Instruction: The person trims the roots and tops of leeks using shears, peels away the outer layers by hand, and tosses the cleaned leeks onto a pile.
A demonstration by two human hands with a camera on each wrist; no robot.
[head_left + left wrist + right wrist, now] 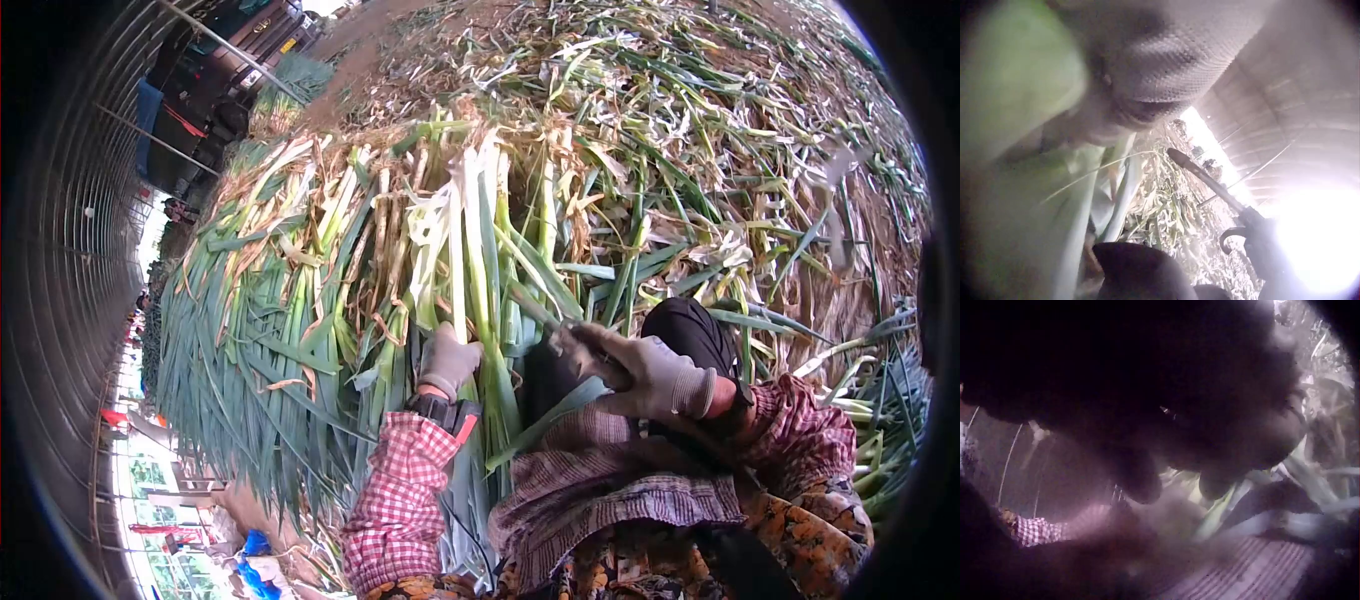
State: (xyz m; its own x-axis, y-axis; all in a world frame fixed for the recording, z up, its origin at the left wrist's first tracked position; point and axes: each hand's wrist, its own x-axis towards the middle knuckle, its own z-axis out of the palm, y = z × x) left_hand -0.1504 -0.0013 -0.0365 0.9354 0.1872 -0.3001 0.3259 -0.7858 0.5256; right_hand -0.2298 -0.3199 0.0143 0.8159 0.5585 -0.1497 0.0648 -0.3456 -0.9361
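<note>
My gloved left hand [450, 362], large in the left wrist view [1160, 69], grips a pale leek stalk [457, 270] at the near side of a row of leeks. To its right, my gloved right hand [660, 378] has its fingers curled round a tool with a thin rod [535, 305]. The rod points up and left towards the leeks. In the left wrist view the tool's rod [1207, 178] and a hooked part show side-on. Only a dark, blurred shape of the right hand [1210, 425] appears in the right wrist view, where its grip is hidden.
Leeks with long green leaves [260, 330] lie piled at the left. Loose leaves and peelings [690, 130] cover the ground beyond and to the right. A striped cloth [620, 480] lies over the lap. A vehicle [240, 50] stands at the back left.
</note>
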